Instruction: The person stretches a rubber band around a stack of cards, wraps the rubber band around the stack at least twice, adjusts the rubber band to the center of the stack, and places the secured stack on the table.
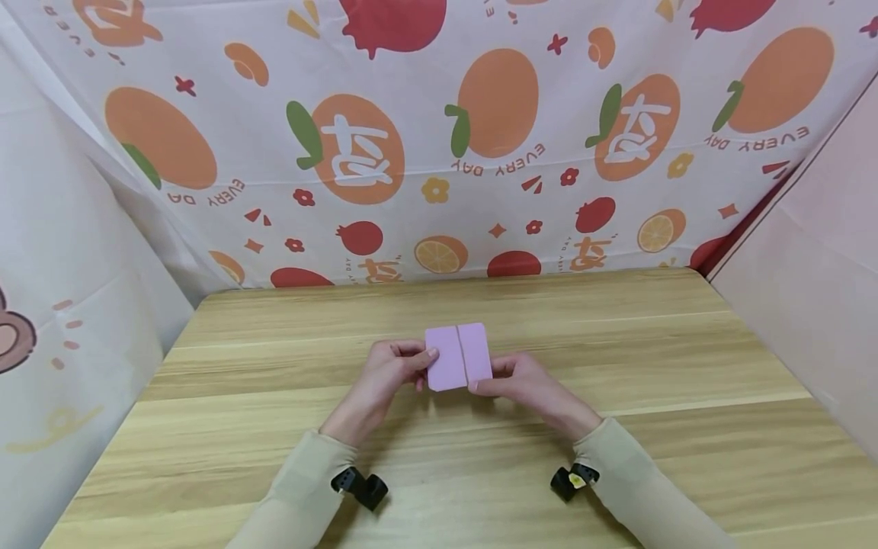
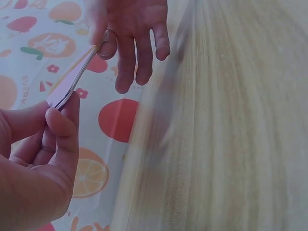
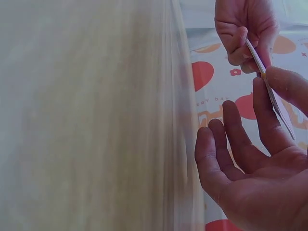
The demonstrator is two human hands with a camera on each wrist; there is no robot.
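A thin lilac square [image 1: 446, 362] with rounded corners is held up over the table, a narrow brownish line running down its face right of the middle. My left hand [image 1: 384, 377] pinches its left edge, thumb on the front and fingers behind. At the lower right corner my right hand [image 1: 528, 385] pinches it between thumb and index finger. Seen nearly edge-on in the left wrist view, the lilac square [image 2: 72, 81] shows a slim layered side. In the right wrist view the other fingers of my right hand [image 3: 260, 168] are spread apart below it.
A wood-grain table [image 1: 439, 473] spreads beneath both hands. Behind its far edge hangs a white cloth [image 1: 425, 152] printed with fruit. Pale cloth [image 1: 75, 267] also lines the left side, and a plain light panel [image 1: 809, 290] borders the right.
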